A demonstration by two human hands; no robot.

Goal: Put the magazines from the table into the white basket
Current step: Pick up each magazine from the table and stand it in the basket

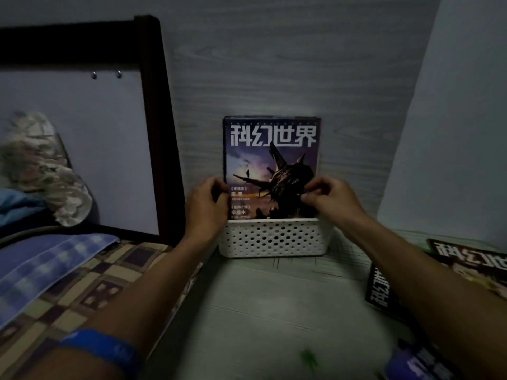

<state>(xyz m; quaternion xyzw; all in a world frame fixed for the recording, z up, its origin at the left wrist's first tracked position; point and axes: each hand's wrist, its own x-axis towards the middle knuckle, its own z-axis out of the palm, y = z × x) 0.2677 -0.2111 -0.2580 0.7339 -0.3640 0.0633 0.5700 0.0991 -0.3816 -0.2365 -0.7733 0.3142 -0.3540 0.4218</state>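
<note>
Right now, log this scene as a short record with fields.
basket: white basket on the table, against the wall
magazine in basket: one magazine standing upright, cover facing the camera
left hand: left hand gripping its left edge
right hand: right hand pinching its right edge
left on table: dark magazines at right, another magazine at lower right
beside table: bed on the left

My table, with the bed beside it

On the pale wood-grain table [274,303] sit my white basket [274,238] against the wall, two dark magazines [384,292] overlapping at right, and another one [419,363] near me; the checked bed [82,283] adjoins left.
</note>
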